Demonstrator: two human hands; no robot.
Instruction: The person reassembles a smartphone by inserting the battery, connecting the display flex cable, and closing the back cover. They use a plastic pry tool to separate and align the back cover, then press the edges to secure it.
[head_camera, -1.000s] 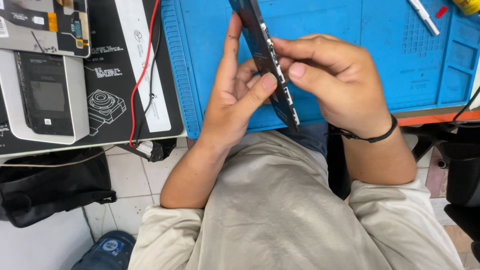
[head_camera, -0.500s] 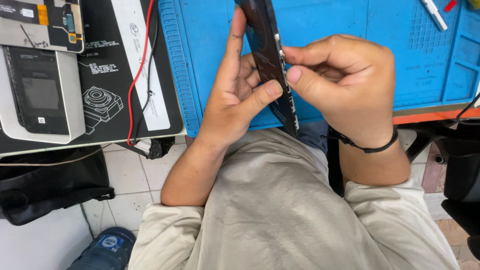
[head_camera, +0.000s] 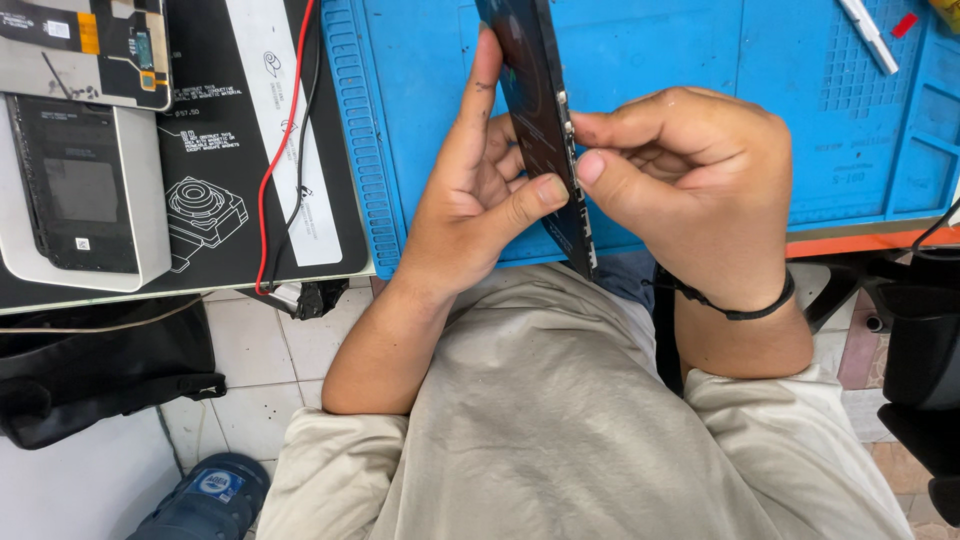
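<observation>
A dark phone (head_camera: 540, 110) is held edge-on above the blue work mat (head_camera: 700, 90). My left hand (head_camera: 470, 200) cradles it from the left, thumb pressed on its near side and fingers behind. My right hand (head_camera: 690, 185) pinches the phone's right edge with thumb and forefinger near the middle. A black band circles my right wrist.
A black mat (head_camera: 210, 180) lies left with red and black wires (head_camera: 275, 150) across it. A dark phone on a white pad (head_camera: 80, 190) and a loose display part (head_camera: 90, 50) lie at far left. A white tool (head_camera: 868, 35) rests at top right. A black bag (head_camera: 90, 370) hangs below.
The phone has been tilted more upright and shifted slightly. My right fingers have slid along its edge; my left hand keeps its hold.
</observation>
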